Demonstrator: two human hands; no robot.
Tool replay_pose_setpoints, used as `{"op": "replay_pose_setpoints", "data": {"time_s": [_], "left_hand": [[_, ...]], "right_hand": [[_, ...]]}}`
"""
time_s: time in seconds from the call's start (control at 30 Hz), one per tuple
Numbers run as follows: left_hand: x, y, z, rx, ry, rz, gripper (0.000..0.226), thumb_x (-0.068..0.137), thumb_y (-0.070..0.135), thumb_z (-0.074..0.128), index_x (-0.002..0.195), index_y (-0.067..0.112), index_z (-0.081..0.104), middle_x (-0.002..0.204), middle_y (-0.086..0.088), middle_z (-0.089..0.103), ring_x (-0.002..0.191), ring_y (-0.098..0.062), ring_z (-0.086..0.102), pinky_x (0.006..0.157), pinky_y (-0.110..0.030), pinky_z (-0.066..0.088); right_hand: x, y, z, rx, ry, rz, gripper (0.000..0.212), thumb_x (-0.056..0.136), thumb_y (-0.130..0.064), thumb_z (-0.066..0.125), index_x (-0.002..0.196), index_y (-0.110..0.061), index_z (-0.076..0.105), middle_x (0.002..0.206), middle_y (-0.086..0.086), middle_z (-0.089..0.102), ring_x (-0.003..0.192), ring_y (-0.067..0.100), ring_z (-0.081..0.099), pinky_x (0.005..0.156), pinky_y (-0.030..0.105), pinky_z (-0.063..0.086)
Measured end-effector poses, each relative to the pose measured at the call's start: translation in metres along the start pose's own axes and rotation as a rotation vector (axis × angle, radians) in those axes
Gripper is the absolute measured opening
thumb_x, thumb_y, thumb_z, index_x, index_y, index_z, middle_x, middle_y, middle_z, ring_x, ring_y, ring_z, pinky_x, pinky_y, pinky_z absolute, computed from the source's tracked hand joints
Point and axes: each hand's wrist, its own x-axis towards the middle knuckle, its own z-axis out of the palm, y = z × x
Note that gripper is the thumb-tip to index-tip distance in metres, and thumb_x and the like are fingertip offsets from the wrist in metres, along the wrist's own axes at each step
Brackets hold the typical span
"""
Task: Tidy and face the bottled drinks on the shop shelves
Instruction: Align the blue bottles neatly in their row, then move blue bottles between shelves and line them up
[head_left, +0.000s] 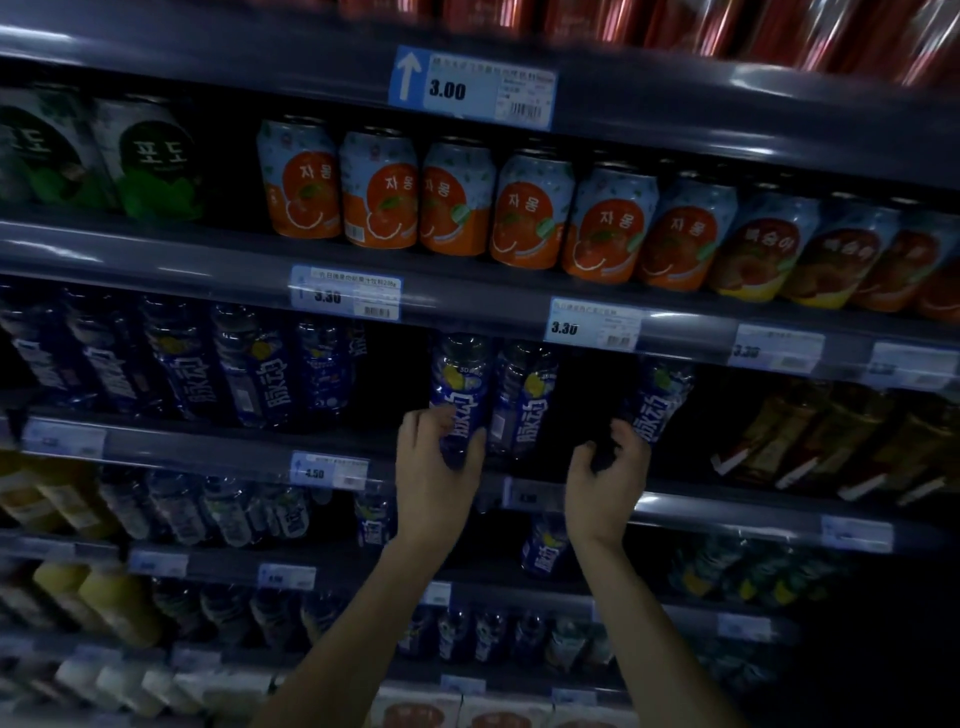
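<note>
The left hand (435, 470) grips the base of a blue bottle (460, 400) at the front of the middle shelf (727, 512), fingers wrapped round it, while the right hand (605, 480) curls its fingers on the foot of another bottle (660, 400) further right, though the dim light leaves that hold unclear. Between them 1 bottle (522, 400) stands label out. The job looks part done: the left group (208, 364) leans, and dark gaps remain in the row
</note>
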Motion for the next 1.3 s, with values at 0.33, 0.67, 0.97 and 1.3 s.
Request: {"op": "replay_pose_setpoints", "data": {"time_s": [0.33, 0.67, 0.97, 1.3], "left_hand": [[-0.048, 0.029, 0.067, 0.145, -0.44, 0.116, 0.048, 0.093, 0.035, 0.059, 0.135, 0.014, 0.049, 0.137, -0.006, 0.048, 0.127, -0.023, 0.042, 0.107, -0.038, 0.038], [-0.049, 0.035, 0.11, 0.463, -0.384, 0.117, 0.05, 0.09, 0.048, 0.053, 0.124, 0.011, 0.061, 0.119, -0.007, 0.06, 0.116, -0.027, 0.051, 0.104, -0.033, 0.034], [-0.05, 0.033, 0.119, 0.488, -0.347, 0.043, 0.042, 0.091, 0.047, 0.054, 0.117, 0.015, 0.064, 0.113, -0.004, 0.058, 0.111, -0.026, 0.05, 0.1, -0.032, 0.037], [-0.047, 0.034, 0.11, 0.373, -0.35, 0.031, 0.048, 0.087, 0.039, 0.065, 0.126, 0.013, 0.056, 0.115, -0.008, 0.057, 0.112, -0.029, 0.048, 0.097, -0.038, 0.042]], "right_hand": [[0.04, 0.018, -0.038, -0.019, 0.044, -0.004, 0.052, 0.086, -0.012, 0.068, 0.131, 0.0, 0.044, 0.126, 0.016, 0.045, 0.111, 0.021, 0.048, 0.092, 0.008, 0.03], [0.077, 0.03, -0.039, -0.022, -0.055, 0.049, 0.063, 0.076, -0.019, 0.077, 0.127, -0.001, 0.044, 0.122, 0.013, 0.045, 0.113, 0.026, 0.048, 0.097, 0.027, 0.039], [0.089, 0.031, -0.026, 0.057, 0.003, 0.086, 0.077, 0.068, -0.016, 0.084, 0.132, -0.005, 0.043, 0.122, 0.011, 0.047, 0.113, 0.025, 0.052, 0.1, 0.036, 0.046], [0.087, 0.034, -0.036, 0.06, -0.029, 0.081, 0.068, 0.065, -0.015, 0.082, 0.124, -0.003, 0.052, 0.115, 0.013, 0.057, 0.102, 0.019, 0.056, 0.085, 0.025, 0.048]]}}
